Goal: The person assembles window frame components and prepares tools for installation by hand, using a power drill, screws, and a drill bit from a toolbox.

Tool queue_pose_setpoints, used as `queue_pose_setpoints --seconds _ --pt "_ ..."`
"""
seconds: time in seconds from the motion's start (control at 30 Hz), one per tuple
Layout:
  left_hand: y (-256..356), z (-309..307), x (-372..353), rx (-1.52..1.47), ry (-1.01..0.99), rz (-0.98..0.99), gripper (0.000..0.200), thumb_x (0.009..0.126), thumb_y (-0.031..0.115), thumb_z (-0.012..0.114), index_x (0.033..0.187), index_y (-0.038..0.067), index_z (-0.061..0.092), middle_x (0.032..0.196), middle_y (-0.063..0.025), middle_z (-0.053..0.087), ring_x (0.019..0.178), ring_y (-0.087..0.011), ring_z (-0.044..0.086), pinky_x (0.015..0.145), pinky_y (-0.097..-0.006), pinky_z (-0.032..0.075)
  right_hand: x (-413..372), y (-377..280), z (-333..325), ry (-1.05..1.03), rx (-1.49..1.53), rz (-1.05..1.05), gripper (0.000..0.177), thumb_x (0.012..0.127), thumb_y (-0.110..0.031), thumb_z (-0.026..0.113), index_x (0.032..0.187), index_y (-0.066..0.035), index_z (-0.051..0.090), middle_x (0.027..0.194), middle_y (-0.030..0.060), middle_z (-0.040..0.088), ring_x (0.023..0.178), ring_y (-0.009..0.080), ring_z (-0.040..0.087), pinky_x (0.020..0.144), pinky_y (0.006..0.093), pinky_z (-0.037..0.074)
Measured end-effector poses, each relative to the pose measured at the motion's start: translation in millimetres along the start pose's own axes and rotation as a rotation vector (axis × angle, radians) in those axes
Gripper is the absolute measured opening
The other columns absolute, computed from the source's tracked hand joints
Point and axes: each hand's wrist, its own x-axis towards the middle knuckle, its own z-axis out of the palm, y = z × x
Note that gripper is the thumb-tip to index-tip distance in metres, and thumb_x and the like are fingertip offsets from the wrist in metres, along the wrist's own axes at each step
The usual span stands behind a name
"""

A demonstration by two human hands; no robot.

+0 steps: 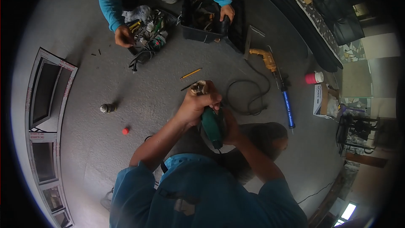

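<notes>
The person holds a green power tool point(212, 126) above the grey floor point(156, 84), in front of the body, and this tool is the centre for the clock directions here, with 12 at the top of the view. The left hand point(199, 106) is closed on its upper end, where a pale round piece point(199, 87) shows above the fingers. The right hand point(230, 130) lies against the tool's side at 3 o'clock; its fingers are mostly hidden, so I cannot tell how far they are closed. At 11 o'clock, a yellow pencil point(191, 74) rests on the floor. At 1 to 2 o'clock lies an orange drill point(265, 58), with its dark cord looping near the hands, and just beside its tip lies a long blue tube point(288, 109). At 9 to 10 o'clock there is a small spray can point(108, 108), and near it, lower, a red cap point(125, 131). Farther, toward 11 and 12 o'clock, a co-worker in blue sleeves has one hand point(124, 36) at a pile of tools point(154, 27) and the other hand point(227, 13) at a black toolbox point(200, 34).
</notes>
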Motion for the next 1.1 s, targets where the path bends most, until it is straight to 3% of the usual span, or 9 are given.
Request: queue_pose_setpoints --seconds 0.1,0.17,0.37,0.47,0.7,1.0,1.1 --pt "0.6 -0.1 0.5 0.014 -0.011 0.001 0.012 0.077 0.002 0.067 0.074 0.003 0.056 0.064 -0.0069 0.059 0.058 -0.0134 0.059 0.056 -0.0256 0.049 5.8 -5.3 -0.9 0.003 -0.073 -0.070 0.067 0.063 -0.014 0.078 0.122 -0.004 0.048 0.111 0.0160 0.053 0.105 0.0348 0.052 0.089 0.0423 0.042" --pt "1.1 0.0 0.7 0.022 -0.014 0.004 0.013 0.078 0.002 0.067 0.073 0.003 0.055 0.064 -0.0066 0.059 0.058 -0.0132 0.059 0.055 -0.0254 0.048 7.1 -5.7 -2.0 0.032 -0.147 -0.119 0.073 0.058 -0.016 0.088 0.119 -0.004 0.050 0.108 0.0086 0.057 0.100 0.0207 0.059 0.084 0.0347 0.048" --pt "1.2 1.7 1.6 -0.006 -0.019 0.003 0.014 0.078 0.002 0.068 0.073 0.004 0.054 0.064 -0.0059 0.059 0.058 -0.0128 0.058 0.055 -0.0254 0.048 0.5 2.5 -0.7 -0.013 -0.057 -0.035 0.068 0.059 -0.016 0.087 0.116 -0.004 0.051 0.105 0.0095 0.057 0.097 0.0227 0.060 0.081 0.0348 0.048" --pt "0.8 1.2 1.5 -0.005 -0.022 0.005 0.014 0.078 0.002 0.067 0.073 0.004 0.055 0.064 -0.0060 0.059 0.058 -0.0129 0.058 0.055 -0.0254 0.047 7.1 -3.6 -3.7 0.009 -0.179 -0.142 0.068 0.058 -0.017 0.087 0.115 -0.005 0.052 0.104 0.0092 0.057 0.095 0.0224 0.060 0.080 0.0350 0.048" --pt "4.0 5.6 0.2 0.066 -0.010 -0.001 0.020 0.077 0.006 0.066 0.067 0.008 0.049 0.062 -0.0037 0.055 0.058 -0.0122 0.057 0.053 -0.0256 0.046 6.6 -4.2 -1.5 0.019 -0.139 -0.111 0.066 0.058 -0.019 0.088 0.112 -0.005 0.053 0.104 0.0098 0.057 0.095 0.0229 0.060 0.080 0.0358 0.048" --pt "-1.9 -3.2 -0.8 0.003 -0.029 0.019 0.012 0.077 0.002 0.067 0.075 0.002 0.056 0.064 -0.0064 0.059 0.058 -0.0134 0.059 0.054 -0.0259 0.048 -0.8 4.1 0.9 -0.004 -0.072 -0.039 0.069 0.060 -0.015 0.087 0.116 -0.004 0.049 0.107 0.0079 0.055 0.097 0.0164 0.057 0.082 0.0312 0.047" --pt "-2.1 1.0 -6.5 0.001 -0.025 0.035 0.011 0.077 0.002 0.066 0.074 0.002 0.056 0.064 -0.0062 0.058 0.058 -0.0135 0.059 0.054 -0.0260 0.049 -2.9 0.4 -3.6 -0.009 -0.214 -0.132 0.072 0.061 -0.015 0.087 0.120 -0.004 0.046 0.112 0.0075 0.054 0.100 0.0160 0.056 0.083 0.0315 0.047"
